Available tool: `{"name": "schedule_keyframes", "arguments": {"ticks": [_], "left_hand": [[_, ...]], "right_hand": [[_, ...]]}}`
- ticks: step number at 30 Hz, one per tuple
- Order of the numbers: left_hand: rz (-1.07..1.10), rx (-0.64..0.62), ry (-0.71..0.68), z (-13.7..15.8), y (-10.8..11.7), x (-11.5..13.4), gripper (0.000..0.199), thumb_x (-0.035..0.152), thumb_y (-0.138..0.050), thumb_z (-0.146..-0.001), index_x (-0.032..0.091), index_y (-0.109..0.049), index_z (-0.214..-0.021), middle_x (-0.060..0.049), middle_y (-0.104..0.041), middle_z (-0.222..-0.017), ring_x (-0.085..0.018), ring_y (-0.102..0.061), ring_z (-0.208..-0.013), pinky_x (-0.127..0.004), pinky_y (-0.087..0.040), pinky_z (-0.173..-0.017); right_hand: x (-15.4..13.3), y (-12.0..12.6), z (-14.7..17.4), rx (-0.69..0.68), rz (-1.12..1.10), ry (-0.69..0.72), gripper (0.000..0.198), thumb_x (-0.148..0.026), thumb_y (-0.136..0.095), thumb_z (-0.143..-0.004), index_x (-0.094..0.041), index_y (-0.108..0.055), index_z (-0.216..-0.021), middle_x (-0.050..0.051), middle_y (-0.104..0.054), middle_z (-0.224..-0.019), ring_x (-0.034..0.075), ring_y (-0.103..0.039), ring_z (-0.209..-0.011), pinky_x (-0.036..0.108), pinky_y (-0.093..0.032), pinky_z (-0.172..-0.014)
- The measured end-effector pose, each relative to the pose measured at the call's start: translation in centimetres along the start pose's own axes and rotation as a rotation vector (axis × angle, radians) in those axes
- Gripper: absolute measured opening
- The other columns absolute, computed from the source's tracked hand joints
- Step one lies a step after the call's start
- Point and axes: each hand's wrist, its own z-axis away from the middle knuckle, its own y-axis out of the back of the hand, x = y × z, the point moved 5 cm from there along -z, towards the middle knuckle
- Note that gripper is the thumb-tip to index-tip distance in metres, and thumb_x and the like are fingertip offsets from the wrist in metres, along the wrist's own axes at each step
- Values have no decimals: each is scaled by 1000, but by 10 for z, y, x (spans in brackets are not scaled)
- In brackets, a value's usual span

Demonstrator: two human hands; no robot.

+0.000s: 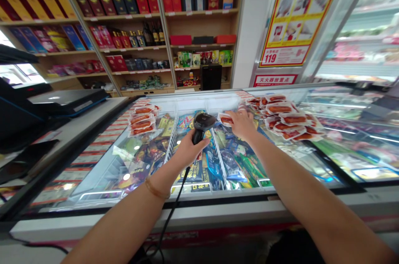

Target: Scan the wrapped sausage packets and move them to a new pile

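My left hand (188, 147) is wrapped round the handle of a black barcode scanner (204, 122), its head tipped forward over the glass lid of a chest freezer. A cord trails from the scanner down past my wrist. Just to the right, my right hand (242, 123) grips the right end of a clear-wrapped sausage pack (225, 119) on the glass; some fingertips are hidden. Beyond that hand, to the right, lies a heap of similar sausage packs (288, 118). A smaller group of sausage packs (142, 121) rests at the left of the lid.
Under the glass, wire dividers (218, 158) separate bagged frozen goods. The freezer's front rim (218, 215) runs below my arms. A counter with a dark device (70, 99) stands at left. Shelves of boxes (199, 12) line the back wall, with a red-and-yellow poster (299, 18) at right.
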Motion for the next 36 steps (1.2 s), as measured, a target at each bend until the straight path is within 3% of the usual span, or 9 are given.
{"name": "schedule_keyframes", "arguments": {"ticks": [2,5,11,16,20,23,28,33,36], "left_hand": [[-9,2,5,-1,1,0,35,41,-72,-74,21,-52,-96,8,-49,-43,-12,-45,-35,-22,-36,-40],[-6,10,19,0,2,0,37,43,-71,-75,21,-51,-96,9,-48,-43,-11,-44,-34,-21,-35,-40],[-45,-18,-6,0,0,1,36,44,-70,-76,19,-52,-97,9,-48,-42,-11,-46,-35,-21,-35,-40],[-3,-6,4,-3,0,-4,38,43,-72,-75,20,-53,-98,9,-47,-42,-10,-44,-34,-21,-34,-40],[2,-13,21,-3,-2,-6,37,41,-72,-76,20,-52,-99,9,-47,-44,-10,-43,-35,-22,-34,-40],[-18,-21,16,-3,-2,-6,36,41,-71,-76,20,-53,-99,8,-47,-45,-10,-44,-36,-22,-34,-40],[-19,-17,31,-3,0,-5,35,39,-71,-76,20,-52,-98,7,-47,-44,-11,-45,-36,-23,-35,-41],[-15,-15,18,-2,0,-3,34,39,-71,-76,20,-52,-98,7,-48,-43,-11,-45,-35,-22,-34,-40],[-12,-15,9,-1,0,-1,33,37,-70,-76,20,-52,-98,9,-46,-43,-11,-44,-35,-22,-33,-40]], "right_hand": [[9,-8,1,-81,0,-21,46,-14,-56,-83,-27,-63,-126,12,-66,-122,38,-45,-119,55,-35,-94],[13,-5,1,-72,-33,-60,37,-22,-53,-89,-26,-65,-124,10,-62,-131,36,-44,-122,50,-36,-95],[-10,-1,-3,-82,42,40,37,-43,-57,-91,-19,-70,-116,13,-67,-114,32,-50,-111,42,-38,-92],[-23,-11,-6,-151,88,163,28,-26,-52,-94,-20,-71,-114,12,-68,-106,28,-53,-107,38,-38,-93],[-24,-11,-5,-174,16,139,32,-18,-45,-95,-24,-73,-108,9,-68,-109,23,-59,-104,32,-43,-83],[-20,-10,-3,-184,-41,55,29,-18,-46,-93,-25,-72,-103,7,-69,-111,22,-63,-99,29,-44,-74],[-7,-13,-4,-173,-218,-84,19,-21,-56,-87,-24,-71,-98,4,-74,-90,21,-68,-86,29,-48,-75],[11,-21,-1,-186,-771,-451,3,-19,-67,-80,-17,-70,-81,3,-70,-65,18,-69,-64,28,-55,-64],[12,-23,3,-158,-1082,-662,16,-21,-74,-78,-15,-66,-66,3,-66,-56,16,-67,-57,27,-58,-58]]}}
